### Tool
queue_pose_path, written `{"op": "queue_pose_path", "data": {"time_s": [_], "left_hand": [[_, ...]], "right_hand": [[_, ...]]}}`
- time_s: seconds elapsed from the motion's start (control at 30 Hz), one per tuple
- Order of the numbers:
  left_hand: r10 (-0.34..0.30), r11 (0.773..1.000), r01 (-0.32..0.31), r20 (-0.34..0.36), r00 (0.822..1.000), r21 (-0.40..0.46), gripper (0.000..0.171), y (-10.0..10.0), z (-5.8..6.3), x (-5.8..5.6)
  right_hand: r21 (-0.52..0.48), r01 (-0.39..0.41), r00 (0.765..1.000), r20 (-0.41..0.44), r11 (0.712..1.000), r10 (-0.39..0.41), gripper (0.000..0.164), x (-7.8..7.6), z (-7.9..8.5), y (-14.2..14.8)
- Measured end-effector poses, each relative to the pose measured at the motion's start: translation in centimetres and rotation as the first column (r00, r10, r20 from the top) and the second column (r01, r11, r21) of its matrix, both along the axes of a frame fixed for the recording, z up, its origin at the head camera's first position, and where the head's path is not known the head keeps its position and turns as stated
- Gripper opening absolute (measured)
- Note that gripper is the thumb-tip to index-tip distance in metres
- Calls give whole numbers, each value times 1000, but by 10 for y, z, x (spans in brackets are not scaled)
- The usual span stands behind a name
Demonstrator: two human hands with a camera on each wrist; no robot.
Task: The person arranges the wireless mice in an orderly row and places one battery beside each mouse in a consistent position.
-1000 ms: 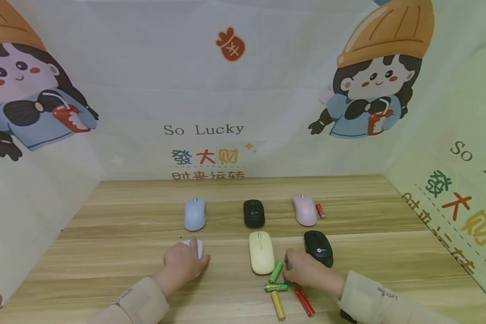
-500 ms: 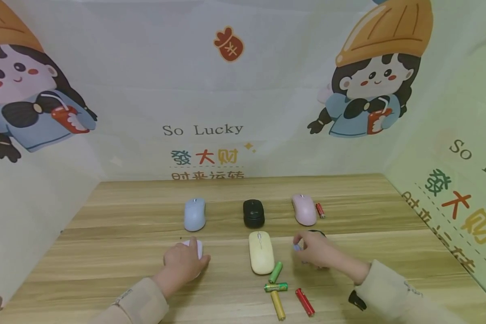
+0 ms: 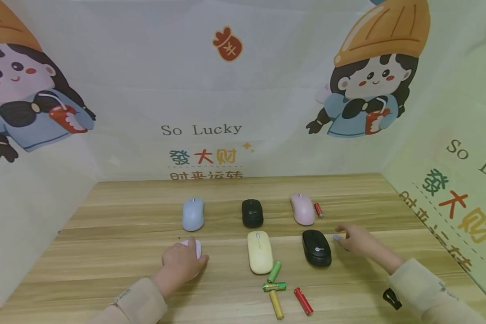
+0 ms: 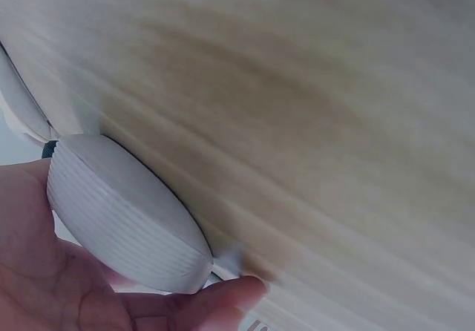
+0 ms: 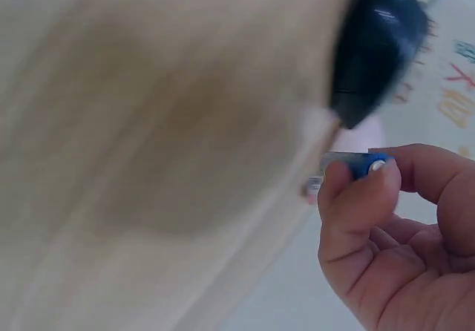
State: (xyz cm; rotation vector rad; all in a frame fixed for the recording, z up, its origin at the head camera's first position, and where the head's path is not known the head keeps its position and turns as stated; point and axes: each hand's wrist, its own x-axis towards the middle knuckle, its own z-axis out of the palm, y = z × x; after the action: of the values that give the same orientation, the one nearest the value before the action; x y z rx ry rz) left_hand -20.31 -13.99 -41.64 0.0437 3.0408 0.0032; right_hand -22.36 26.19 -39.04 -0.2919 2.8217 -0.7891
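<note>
Wood-grained desk (image 3: 125,216): the left hand (image 3: 181,261) grips a pale mouse (image 4: 133,205); right of the nearer black mouse (image 3: 317,248), the right hand (image 3: 360,243) pinches a blue cylinder (image 5: 362,164), probably a battery.

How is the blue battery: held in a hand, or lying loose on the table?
Held. In the right wrist view, the fingers of the right hand pinch the blue battery, its metal end showing.

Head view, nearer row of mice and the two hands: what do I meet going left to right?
Left hand holding a pale mouse → yellow mouse → black mouse with a light logo → right hand pinching a blue-ended battery.
</note>
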Motion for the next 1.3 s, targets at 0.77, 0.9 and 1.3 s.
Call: {"op": "queue_pose_path", "data": {"time_s": [0.77, 0.9, 1.3], "left_hand": [[-20, 999, 20, -7, 1000, -30, 67, 2, 3, 2], [-20, 999, 20, -12, 1000, -30, 67, 2, 3, 3], [-21, 1000, 21, -1, 1000, -22, 68, 0, 2, 2]], "right_hand": [[56, -29, 999, 34, 998, 27, 28, -6, -21, -9], [36, -27, 998, 63, 999, 25, 27, -7, -21, -8], [1, -19, 994, 107, 1000, 19, 29, -9, -23, -6]]}}
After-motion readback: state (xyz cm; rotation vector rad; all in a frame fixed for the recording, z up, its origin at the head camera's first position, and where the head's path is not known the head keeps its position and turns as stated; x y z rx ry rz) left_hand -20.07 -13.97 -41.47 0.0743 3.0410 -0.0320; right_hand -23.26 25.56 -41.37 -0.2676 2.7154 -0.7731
